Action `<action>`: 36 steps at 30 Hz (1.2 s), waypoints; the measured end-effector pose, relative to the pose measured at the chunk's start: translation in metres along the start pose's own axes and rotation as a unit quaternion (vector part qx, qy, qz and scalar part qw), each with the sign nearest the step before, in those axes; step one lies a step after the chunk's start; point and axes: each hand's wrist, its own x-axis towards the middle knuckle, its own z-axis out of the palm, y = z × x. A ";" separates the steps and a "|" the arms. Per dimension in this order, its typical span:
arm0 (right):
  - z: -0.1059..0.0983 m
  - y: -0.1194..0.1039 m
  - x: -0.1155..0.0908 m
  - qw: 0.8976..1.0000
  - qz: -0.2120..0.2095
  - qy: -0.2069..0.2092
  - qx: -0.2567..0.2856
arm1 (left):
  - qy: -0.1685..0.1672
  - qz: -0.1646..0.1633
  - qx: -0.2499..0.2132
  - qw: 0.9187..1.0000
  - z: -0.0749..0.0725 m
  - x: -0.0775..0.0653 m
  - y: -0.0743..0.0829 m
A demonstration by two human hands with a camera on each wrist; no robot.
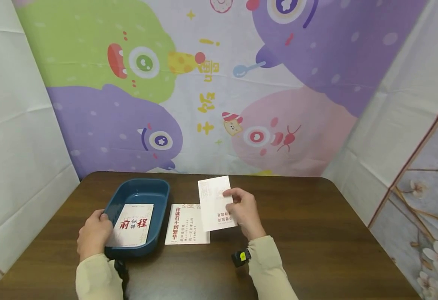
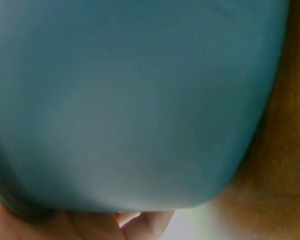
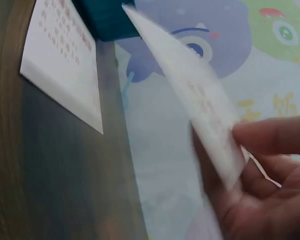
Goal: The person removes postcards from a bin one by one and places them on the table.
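Three printed cards are in front of you at a brown table [image 1: 316,233]: one held up, one lying flat, one in a blue tray [image 1: 149,196]. Your right hand [image 1: 243,210] pinches the held card [image 1: 215,204] by its right edge, between thumb and fingers. It is white, with red characters toward its lower end. The right wrist view shows it raised above the table, tilted and apart from the card beneath.

That flat card [image 1: 187,228], white with red and grey writing, lies on the table between the tray and your right hand; from the head view, the held card covers its upper right part. Your left hand [image 1: 94,235] grips the tray's near left side, fingers curled at the rim; the left wrist view is mostly filled by the tray's smooth outer wall. Inside the tray's near half is a cream card [image 1: 134,233] with large red characters, face up.

Your sleeves [image 1: 99,277] are pale. Beyond the table hangs a backdrop [image 1: 200,158] of green, purple and pink cartoon monsters with yellow characters.
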 end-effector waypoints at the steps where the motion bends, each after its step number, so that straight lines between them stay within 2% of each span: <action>1: 0.000 0.000 0.000 1.000 0.004 -0.004 -0.002 | -0.001 -0.001 0.000 1.000 0.000 0.000 0.000; 8: 0.002 0.003 0.001 1.000 0.023 -0.011 0.009 | 0.000 -0.001 0.000 1.000 0.000 0.001 0.000; 17: 0.016 0.018 -0.001 0.993 0.064 -0.091 0.038 | 0.001 -0.004 0.000 1.000 -0.001 -0.001 0.001; 23: 0.026 0.027 -0.001 0.988 0.079 -0.123 0.058 | 0.002 -0.007 -0.001 1.000 -0.001 -0.001 0.003; 29: 0.029 0.035 0.000 0.987 0.087 -0.134 0.037 | 0.003 -0.003 -0.001 1.000 -0.001 -0.001 0.003; 36: 0.028 0.038 -0.001 0.979 0.106 -0.176 0.010 | 0.004 0.000 -0.007 1.000 -0.001 -0.002 0.002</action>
